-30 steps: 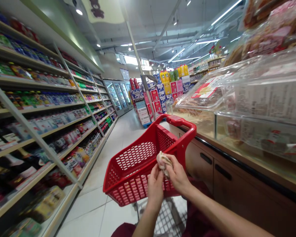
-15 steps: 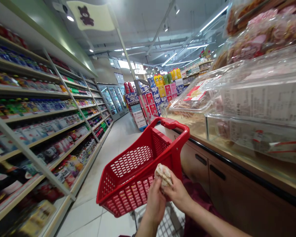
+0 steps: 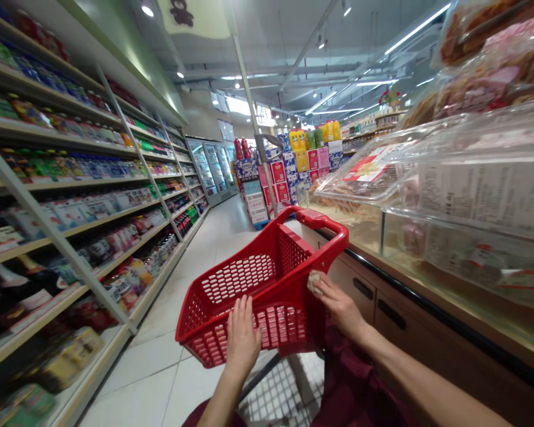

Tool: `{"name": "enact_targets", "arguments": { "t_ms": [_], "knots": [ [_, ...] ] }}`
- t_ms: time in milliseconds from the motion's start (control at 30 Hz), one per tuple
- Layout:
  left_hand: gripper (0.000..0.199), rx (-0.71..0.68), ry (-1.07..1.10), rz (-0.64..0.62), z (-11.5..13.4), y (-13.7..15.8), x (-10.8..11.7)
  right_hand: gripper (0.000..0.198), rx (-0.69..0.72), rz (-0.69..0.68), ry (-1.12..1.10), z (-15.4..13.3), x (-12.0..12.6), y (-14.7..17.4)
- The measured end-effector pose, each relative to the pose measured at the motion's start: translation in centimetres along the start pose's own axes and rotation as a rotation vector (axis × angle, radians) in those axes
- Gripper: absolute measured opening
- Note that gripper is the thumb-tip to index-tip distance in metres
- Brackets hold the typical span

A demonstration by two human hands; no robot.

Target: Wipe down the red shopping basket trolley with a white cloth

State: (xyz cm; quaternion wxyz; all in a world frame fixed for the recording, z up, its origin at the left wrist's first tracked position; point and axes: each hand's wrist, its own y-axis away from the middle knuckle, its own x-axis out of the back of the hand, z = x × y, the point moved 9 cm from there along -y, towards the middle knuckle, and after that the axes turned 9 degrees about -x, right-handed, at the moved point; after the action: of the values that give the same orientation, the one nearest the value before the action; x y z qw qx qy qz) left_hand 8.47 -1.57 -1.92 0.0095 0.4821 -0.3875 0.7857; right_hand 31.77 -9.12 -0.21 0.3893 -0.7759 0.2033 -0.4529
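A red plastic shopping cart stands in front of me, its basket turned to the left and its handle at the upper right. My left hand lies with stretched fingers against the near side of the basket, close to the rim. In my right hand is a crumpled, pale cloth, pressed against the red side panel below the handle. Part of the cloth is hidden under the fingers.
Drink shelves line the left side. On the right, clear plastic food packs rest on a counter with wooden cabinets. Stacked boxes and a grey pole stand ahead, with glass-door fridges beyond.
My hands have come apart. The left has let go of the cloth and moved left onto the basket's side; the right has carried the cloth up and right onto the cart's panel.
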Motion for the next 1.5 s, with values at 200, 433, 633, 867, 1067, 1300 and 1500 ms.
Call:
{"name": "enact_targets", "arguments": {
  "t_ms": [200, 433, 633, 867, 1067, 1300, 1500],
  "knots": [
    [0.061, -0.045, -0.111, -0.068, 0.3, 0.7, -0.9, 0.032, -0.092, 0.183, -0.02, 0.6, 3.3, -1.2],
    [0.062, -0.057, -0.131, -0.117, 0.2, 0.5, -0.8, 0.035, 0.083, -0.145, 0.046, -1.4, -1.2, 0.9],
    [0.059, -0.002, -0.161, -0.031, -1.0, 1.4, -0.1, 0.033, 0.0, 0.131, 0.117, -0.7, 1.7, -1.3],
    [0.061, 0.011, -0.205, -0.174, -1.8, 2.0, -0.2, 0.035, 0.184, -0.104, 0.06, -3.6, -3.2, 0.8],
    [0.061, 0.172, -0.286, -0.179, -4.0, 2.8, 1.7, 0.038, 0.106, -0.026, -0.04, -4.2, -3.8, -1.6],
    [0.057, 0.136, -0.275, -0.166, -5.0, 3.3, 2.1, 0.038, 0.129, -0.167, -0.05, -5.8, -5.6, -1.2],
    [0.062, 0.169, -0.252, -0.215, -5.7, 4.1, 2.4, 0.038, 0.236, -0.214, -0.068, -9.3, -9.8, -0.7]
  ]
}}
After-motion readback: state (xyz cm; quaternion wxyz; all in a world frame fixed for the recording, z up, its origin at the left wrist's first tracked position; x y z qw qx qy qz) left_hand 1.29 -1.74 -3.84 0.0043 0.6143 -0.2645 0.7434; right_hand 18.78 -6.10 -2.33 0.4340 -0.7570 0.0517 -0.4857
